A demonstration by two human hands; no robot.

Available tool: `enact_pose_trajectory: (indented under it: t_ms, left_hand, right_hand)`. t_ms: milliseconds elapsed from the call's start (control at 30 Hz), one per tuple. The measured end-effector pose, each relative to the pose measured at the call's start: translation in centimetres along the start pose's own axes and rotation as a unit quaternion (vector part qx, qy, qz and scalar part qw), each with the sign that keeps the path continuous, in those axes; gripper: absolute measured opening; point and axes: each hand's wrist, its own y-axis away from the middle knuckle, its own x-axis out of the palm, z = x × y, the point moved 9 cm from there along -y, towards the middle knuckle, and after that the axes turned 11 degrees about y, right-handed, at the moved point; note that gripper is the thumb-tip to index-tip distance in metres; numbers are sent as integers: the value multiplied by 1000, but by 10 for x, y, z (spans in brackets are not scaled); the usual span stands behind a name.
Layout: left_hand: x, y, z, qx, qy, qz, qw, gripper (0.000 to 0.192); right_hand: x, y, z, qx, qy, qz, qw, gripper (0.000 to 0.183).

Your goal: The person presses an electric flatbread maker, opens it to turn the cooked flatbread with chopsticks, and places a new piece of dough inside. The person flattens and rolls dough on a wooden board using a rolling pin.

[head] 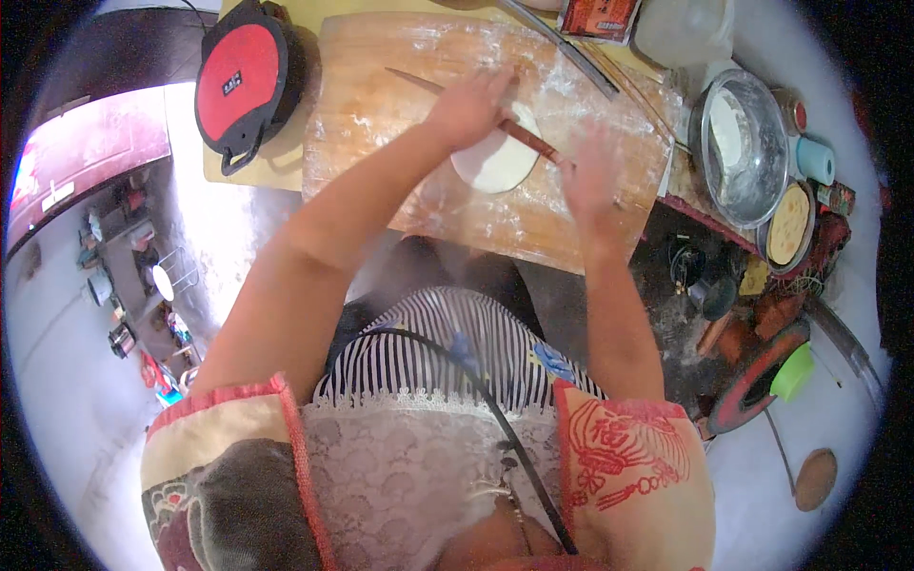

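Observation:
A thin wooden rolling pin with tapered ends lies slantwise over a round, flat sheet of pale dough. The dough rests on a floured wooden board. My left hand lies over the pin's left part, with its pointed end showing beyond the fingers. Near the pin's right end is my right hand, blurred, its fingers stretched out; whether it touches the pin is unclear.
A red and black electric griddle stands at the left. On the right are a metal bowl with flour, a pan of flatbread and a light-blue cup. Long sticks and a red packet lie behind.

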Motion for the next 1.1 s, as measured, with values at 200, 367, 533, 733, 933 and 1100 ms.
enact_pose_trajectory:
  t_ms: [200,367,533,733,933,1100]
  left_hand:
    - [2,35,18,-149,88,154,973,36]
    - [-13,102,53,-229,53,179,955,41]
    - [-32,150,29,-36,-72,55,995,76]
    - [-41,83,77,-75,-80,-88,990,87]
    - [-32,154,60,-31,-84,31,995,86]
    - [-21,186,50,12,-31,116,993,88]
  right_hand:
    - [6,61,50,-87,0,109,990,56]
    - [6,88,80,-171,18,100,980,65]
    - [-10,60,79,-27,25,62,997,71]
    - [2,-13,52,61,81,-17,995,75]
    - [-8,60,99,16,23,94,995,72]
    - [2,107,100,-2,17,95,995,77]
